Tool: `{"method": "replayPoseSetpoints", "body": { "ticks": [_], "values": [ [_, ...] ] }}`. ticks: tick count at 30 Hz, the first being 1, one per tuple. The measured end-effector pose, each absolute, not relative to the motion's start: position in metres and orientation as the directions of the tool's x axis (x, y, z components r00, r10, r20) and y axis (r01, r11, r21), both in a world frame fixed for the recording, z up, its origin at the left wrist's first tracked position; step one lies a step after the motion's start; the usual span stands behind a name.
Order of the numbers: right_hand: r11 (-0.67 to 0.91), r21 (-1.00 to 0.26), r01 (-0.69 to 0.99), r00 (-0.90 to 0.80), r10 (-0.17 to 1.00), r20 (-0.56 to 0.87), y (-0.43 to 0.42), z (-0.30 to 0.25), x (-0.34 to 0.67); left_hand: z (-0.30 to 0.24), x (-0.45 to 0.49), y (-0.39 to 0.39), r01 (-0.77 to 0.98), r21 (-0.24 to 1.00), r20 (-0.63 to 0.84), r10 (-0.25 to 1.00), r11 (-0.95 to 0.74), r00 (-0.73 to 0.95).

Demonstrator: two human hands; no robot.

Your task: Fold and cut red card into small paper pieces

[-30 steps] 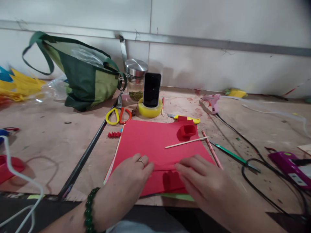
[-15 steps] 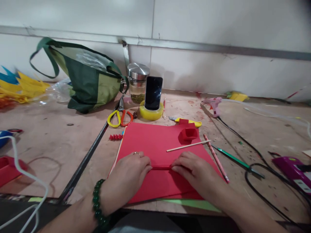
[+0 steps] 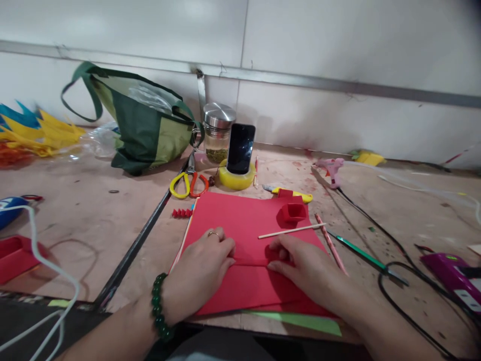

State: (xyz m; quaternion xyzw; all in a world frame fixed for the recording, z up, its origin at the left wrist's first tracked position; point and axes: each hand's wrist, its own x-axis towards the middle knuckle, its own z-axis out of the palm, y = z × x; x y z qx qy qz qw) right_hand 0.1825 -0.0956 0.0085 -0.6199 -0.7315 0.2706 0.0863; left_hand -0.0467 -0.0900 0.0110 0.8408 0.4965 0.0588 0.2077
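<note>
A red paper sheet (image 3: 240,220) lies on the table in front of me, on top of other coloured sheets. My left hand (image 3: 201,271), with a ring and a green bead bracelet, and my right hand (image 3: 304,268) both press on a narrow folded red strip (image 3: 251,261) at the sheet's middle, fingertips pinched on its two ends. A thin wooden stick (image 3: 291,230) lies just beyond my right hand. A small red paper box (image 3: 292,212) sits on the sheet's far right corner.
Scissors (image 3: 187,183), a phone in a yellow tape roll (image 3: 239,156), a glass jar (image 3: 218,133) and a green bag (image 3: 143,123) stand behind. A pink glue gun (image 3: 330,168), black cables (image 3: 398,271), a pencil (image 3: 330,244) and a purple tool (image 3: 451,273) lie right. A metal bar (image 3: 135,248) runs left.
Both hands have slid forward on the red sheet, rolling or folding its near edge into a narrow strip. The view has drifted slightly, so the objects behind sit further right.
</note>
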Motion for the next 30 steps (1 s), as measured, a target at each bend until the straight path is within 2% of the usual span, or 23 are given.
{"method": "replayPoseSetpoints", "body": {
  "ticks": [6, 10, 13, 18, 22, 24, 28, 30],
  "values": [
    [0.221, -0.461, 0.860, -0.341, 0.919, -0.196, -0.096, 0.022, 0.179, 0.012, -0.048, -0.091, 0.785, 0.427, -0.080, 0.845, -0.450, 0.528],
    [0.231, -0.464, 0.855, -0.364, 0.905, -0.220, -0.101, 0.041, 0.171, 0.023, -0.045, -0.094, 0.703, 0.462, 0.002, 0.793, -0.541, 0.609],
    [0.289, -0.475, 0.831, -0.403, 0.902, -0.156, -0.106, 0.057, 0.161, 0.033, -0.039, -0.098, 0.657, 0.506, -0.011, 0.758, -0.559, 0.652],
    [0.295, -0.620, 0.727, -0.402, 0.915, -0.037, -0.103, 0.073, 0.169, 0.036, -0.041, -0.099, 0.609, 0.649, -0.008, 0.796, -0.456, 0.605],
    [0.252, -0.815, 0.522, -0.157, 0.967, 0.199, -0.095, 0.076, 0.196, 0.035, -0.046, -0.095, 0.421, 0.878, -0.015, 0.866, -0.228, 0.499],
    [0.249, -0.890, 0.381, -0.078, 0.968, 0.237, -0.093, 0.075, 0.198, 0.039, -0.042, -0.093, 0.295, 0.945, -0.010, 0.885, -0.145, 0.465],
    [0.244, -0.930, 0.275, -0.272, 0.948, 0.168, -0.092, 0.076, 0.175, 0.056, -0.026, -0.088, 0.105, 0.984, 0.076, 0.865, -0.147, 0.497],
    [0.238, -0.944, 0.226, -0.259, 0.949, 0.178, -0.085, 0.081, 0.164, 0.065, -0.017, -0.080, 0.019, 0.983, 0.146, 0.840, -0.182, 0.523]
  ]
}}
